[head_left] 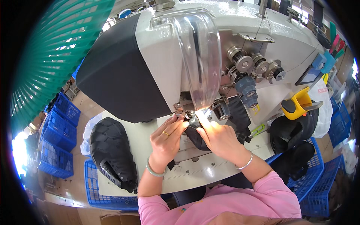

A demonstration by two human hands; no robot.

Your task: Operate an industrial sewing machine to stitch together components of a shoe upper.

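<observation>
Under the needle area of a large white and black sewing machine (pixel 165 67) lies a black shoe upper (pixel 195 138), lit by a bright lamp. My left hand (pixel 167 139) pinches its left edge, the fingers pressed together close to the presser foot (pixel 188 113). On the other side my right hand (pixel 221 138) grips it between thumb and fingers, the index finger stretched toward the needle. Both hands partly cover the upper, and the stitching point is hard to make out. A finished-looking black shoe upper (pixel 112 152) rests on the table's left end.
More black uppers (pixel 292 131) are piled at the right, by a yellow holder (pixel 300 105) and green-handled snippers (pixel 257 130). Blue baskets (pixel 92 183) sit below the white table (pixel 225 165). A green fan guard (pixel 56 48) fills the upper left. Blue crates (pixel 56 157) stand on the floor.
</observation>
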